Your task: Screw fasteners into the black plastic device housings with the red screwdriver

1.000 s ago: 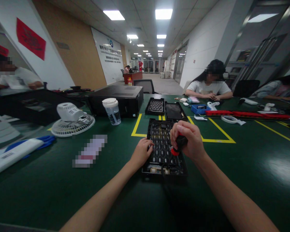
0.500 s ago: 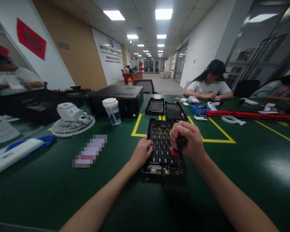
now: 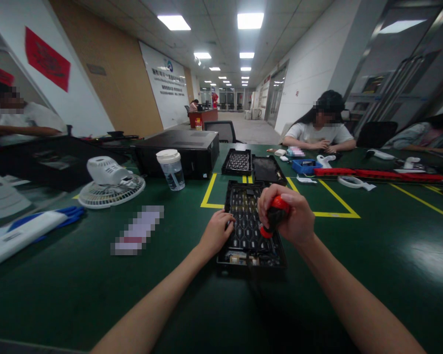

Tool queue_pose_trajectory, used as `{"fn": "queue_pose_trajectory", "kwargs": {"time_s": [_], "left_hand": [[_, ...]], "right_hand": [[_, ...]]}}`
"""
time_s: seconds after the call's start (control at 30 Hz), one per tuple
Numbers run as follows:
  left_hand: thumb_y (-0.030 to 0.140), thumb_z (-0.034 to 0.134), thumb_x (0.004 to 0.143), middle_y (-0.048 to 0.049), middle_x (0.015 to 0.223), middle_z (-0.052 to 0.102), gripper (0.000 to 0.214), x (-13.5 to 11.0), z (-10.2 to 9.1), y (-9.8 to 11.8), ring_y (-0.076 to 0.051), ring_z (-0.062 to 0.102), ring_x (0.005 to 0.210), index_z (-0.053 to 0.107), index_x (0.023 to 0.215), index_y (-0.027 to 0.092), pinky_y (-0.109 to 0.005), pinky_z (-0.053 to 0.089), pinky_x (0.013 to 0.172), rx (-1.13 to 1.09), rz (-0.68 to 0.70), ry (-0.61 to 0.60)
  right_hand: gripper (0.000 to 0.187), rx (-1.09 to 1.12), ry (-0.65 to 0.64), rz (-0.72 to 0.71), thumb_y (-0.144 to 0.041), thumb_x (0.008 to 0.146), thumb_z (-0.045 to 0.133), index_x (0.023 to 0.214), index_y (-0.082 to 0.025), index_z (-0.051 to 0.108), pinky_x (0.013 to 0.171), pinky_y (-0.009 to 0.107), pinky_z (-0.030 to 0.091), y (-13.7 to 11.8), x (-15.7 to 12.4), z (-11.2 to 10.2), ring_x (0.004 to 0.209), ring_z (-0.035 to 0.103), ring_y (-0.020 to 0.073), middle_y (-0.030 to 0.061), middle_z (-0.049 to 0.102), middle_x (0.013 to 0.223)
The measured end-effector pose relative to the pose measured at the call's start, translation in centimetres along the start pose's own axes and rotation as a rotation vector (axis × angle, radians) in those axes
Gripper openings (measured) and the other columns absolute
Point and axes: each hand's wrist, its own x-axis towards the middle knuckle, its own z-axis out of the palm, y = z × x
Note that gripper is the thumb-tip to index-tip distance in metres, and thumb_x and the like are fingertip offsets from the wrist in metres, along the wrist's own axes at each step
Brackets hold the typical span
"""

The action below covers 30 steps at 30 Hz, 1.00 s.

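A black ribbed plastic housing [image 3: 248, 216] lies flat on the green table in front of me, partly inside a yellow taped square. My left hand [image 3: 216, 235] rests on its left edge with the fingers curled against it. My right hand [image 3: 291, 216] is closed round a red-and-black screwdriver [image 3: 273, 216], which stands tilted over the housing's right side with its tip pointing down. The tip itself is hidden by my fingers.
Two more black trays [image 3: 251, 166] lie beyond the housing. A black box [image 3: 180, 150], a lidded plastic cup [image 3: 171, 169] and a white fan [image 3: 110, 183] stand to the left. A blue tray [image 3: 304, 166] and red strips [image 3: 376, 174] lie at right. Other people sit around the table.
My right hand has shifted its grip, so the red top of the screwdriver handle shows above my fingers. The left hand stays on the housing.
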Motion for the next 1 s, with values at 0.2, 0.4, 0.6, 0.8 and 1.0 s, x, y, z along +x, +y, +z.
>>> {"fn": "queue_pose_trajectory", "kwargs": {"time_s": [0.2,0.4,0.6,0.8,1.0], "left_hand": [[0.017,0.046,0.079,-0.0037,0.097,0.063,0.018,0.02,0.12,-0.08,-0.021,0.048,0.109,0.063,0.085,0.021,-0.042,0.035,0.099,-0.011,-0.011,-0.003],[0.016,0.047,0.079,-0.0036,0.095,0.063,0.018,0.04,0.14,-0.05,-0.02,0.049,0.107,0.063,0.085,0.02,-0.04,0.036,0.099,-0.009,0.005,0.008],[0.016,0.047,0.079,-0.0036,0.095,0.063,0.018,0.06,0.1,-0.06,-0.02,0.05,0.105,0.063,0.085,0.02,-0.041,0.035,0.099,-0.003,0.011,0.012],[0.016,0.047,0.079,-0.0034,0.096,0.063,0.018,0.06,0.11,-0.18,-0.019,0.049,0.107,0.063,0.085,0.02,-0.039,0.035,0.1,-0.002,0.011,0.009],[0.017,0.045,0.08,-0.0033,0.096,0.063,0.018,-0.01,0.09,-0.14,-0.019,0.049,0.107,0.062,0.086,0.02,-0.039,0.035,0.1,0.001,0.015,0.007]], "right_hand": [[0.025,0.02,0.012,0.03,-0.031,0.071,0.036,0.064,-0.015,0.053,0.037,0.024,0.035,-0.08,-0.07,-0.03,0.042,0.047,0.0124,0.0028,0.051,0.057],[0.023,0.008,0.035,0.017,-0.028,0.073,0.036,0.064,-0.015,0.053,0.039,0.024,0.035,0.06,-0.1,0.18,0.045,0.048,0.0125,0.003,0.051,0.059],[0.021,-0.051,0.035,0.002,-0.028,0.075,0.038,0.067,-0.015,0.053,0.042,0.024,0.038,0.26,-0.24,0.68,0.045,0.047,0.0116,0.0024,0.051,0.06],[0.02,-0.064,0.007,0.003,-0.027,0.077,0.039,0.07,-0.015,0.053,0.044,0.025,0.038,0.37,-0.27,0.78,0.047,0.049,0.0118,0.0025,0.052,0.063],[0.019,-0.043,-0.013,0.007,-0.026,0.079,0.039,0.073,-0.014,0.053,0.045,0.025,0.039,0.45,-0.28,0.71,0.05,0.051,0.0125,0.0028,0.052,0.066]]}}
